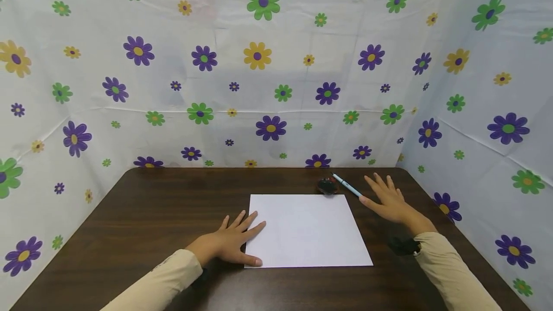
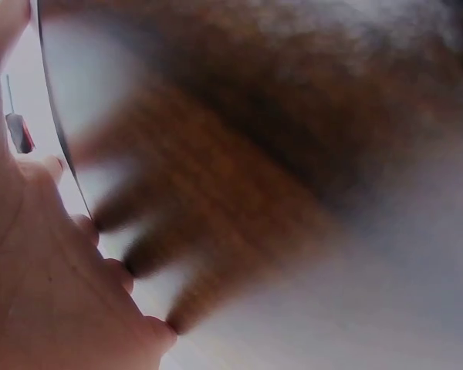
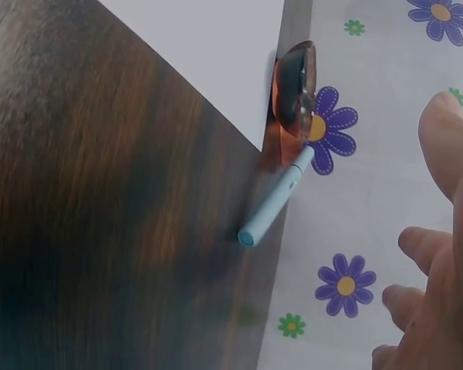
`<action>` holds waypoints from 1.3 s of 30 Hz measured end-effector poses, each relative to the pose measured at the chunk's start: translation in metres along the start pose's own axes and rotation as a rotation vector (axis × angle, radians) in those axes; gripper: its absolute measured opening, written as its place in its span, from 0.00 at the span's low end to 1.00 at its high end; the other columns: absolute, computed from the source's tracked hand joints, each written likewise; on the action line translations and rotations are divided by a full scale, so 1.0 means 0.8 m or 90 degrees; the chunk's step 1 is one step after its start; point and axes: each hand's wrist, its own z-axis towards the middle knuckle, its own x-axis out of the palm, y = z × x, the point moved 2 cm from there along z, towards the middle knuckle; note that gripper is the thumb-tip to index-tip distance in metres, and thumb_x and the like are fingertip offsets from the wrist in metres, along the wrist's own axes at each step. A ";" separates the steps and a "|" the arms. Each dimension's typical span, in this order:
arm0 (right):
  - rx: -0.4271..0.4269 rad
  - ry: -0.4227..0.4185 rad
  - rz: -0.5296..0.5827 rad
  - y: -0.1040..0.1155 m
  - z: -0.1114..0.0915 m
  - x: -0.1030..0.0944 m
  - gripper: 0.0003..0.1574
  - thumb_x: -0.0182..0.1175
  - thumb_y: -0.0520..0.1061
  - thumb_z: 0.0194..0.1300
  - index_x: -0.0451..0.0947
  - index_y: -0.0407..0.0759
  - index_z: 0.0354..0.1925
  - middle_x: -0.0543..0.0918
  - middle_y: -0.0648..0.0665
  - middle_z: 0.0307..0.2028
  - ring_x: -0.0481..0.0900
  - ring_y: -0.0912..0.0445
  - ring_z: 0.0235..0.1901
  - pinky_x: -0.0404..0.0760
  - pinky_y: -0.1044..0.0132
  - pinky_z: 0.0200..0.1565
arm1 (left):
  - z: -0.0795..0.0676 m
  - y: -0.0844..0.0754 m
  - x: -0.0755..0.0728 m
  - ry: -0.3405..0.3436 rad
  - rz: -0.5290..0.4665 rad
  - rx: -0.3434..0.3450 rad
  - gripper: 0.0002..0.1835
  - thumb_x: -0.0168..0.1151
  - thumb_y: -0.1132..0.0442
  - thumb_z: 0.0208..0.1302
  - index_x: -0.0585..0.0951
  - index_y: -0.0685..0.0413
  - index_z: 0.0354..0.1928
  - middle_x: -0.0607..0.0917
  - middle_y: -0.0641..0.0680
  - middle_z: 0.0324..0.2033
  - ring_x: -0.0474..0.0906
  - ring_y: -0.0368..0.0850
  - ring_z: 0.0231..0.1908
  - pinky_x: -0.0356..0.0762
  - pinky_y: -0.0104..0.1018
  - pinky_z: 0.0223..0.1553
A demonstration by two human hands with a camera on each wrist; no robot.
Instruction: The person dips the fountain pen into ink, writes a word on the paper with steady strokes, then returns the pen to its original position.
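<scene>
A white sheet of paper (image 1: 306,232) lies flat on the dark wooden table. My left hand (image 1: 233,241) rests with spread fingers over the sheet's left edge; the left wrist view shows its palm (image 2: 54,285) close to the camera. To the right of the sheet, my right hand (image 1: 390,203) is spread and holds nothing. Its thumb appears near the end of a light blue pen (image 1: 347,185), but the right wrist view shows the pen (image 3: 276,202) apart from the fingers. A dark red, glassy rounded object (image 1: 327,186) sits at the sheet's far edge, beside the pen's tip.
The brown table (image 1: 173,196) has rounded far corners. A white cloth (image 1: 294,68) with green, purple and yellow flowers hangs behind it and along both sides. Dark wrist bands (image 1: 403,245) show at the beige sleeves (image 1: 449,265).
</scene>
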 end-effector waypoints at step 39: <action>0.084 -0.127 0.099 -0.004 0.091 0.077 0.27 0.58 0.38 0.66 0.69 0.30 0.61 0.76 0.26 0.54 0.76 0.40 0.43 0.75 0.44 0.45 | 0.002 0.002 0.005 0.002 -0.001 -0.015 0.53 0.55 0.25 0.52 0.48 0.35 0.76 0.39 0.52 0.76 0.33 0.60 0.74 0.32 0.70 0.65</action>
